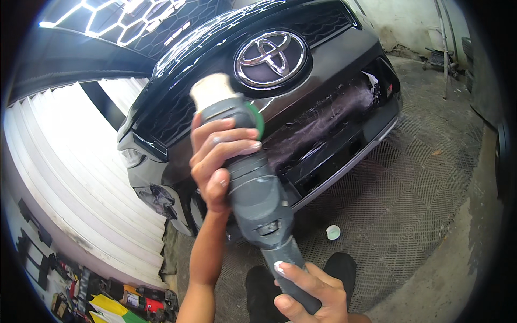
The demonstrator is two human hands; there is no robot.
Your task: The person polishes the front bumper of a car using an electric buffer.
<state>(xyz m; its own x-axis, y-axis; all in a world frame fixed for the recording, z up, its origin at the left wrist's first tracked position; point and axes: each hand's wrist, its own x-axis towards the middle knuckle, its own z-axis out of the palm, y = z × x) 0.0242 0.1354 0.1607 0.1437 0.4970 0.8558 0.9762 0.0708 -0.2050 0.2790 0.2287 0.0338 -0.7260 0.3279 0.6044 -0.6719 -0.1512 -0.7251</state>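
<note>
In front of me is a dark grey polisher (pixel 256 194), held at a slant across the view. My left hand (pixel 218 153) wraps its fingers over the front body, just behind the head. My right hand (pixel 315 296) grips the rear handle, with whitish residue on a fingertip. A pale pad (pixel 211 90) shows at the tool's upper end, beside a green disc edge (pixel 255 119); both are partly hidden or blurred. Beyond it stands a black car front (pixel 328 70) with a round chrome emblem (pixel 272 60). Whitish smears (pixel 323 121) cover part of the lower panel.
A small white cup (pixel 333 232) with pale green contents sits on the patterned floor mat (pixel 398 188). White corrugated sheeting (pixel 70 156) lines the left side, above assorted tools and bottles (pixel 129 301). Hexagonal lights (pixel 124 21) glow overhead. A pole (pixel 445 48) leans at the back right.
</note>
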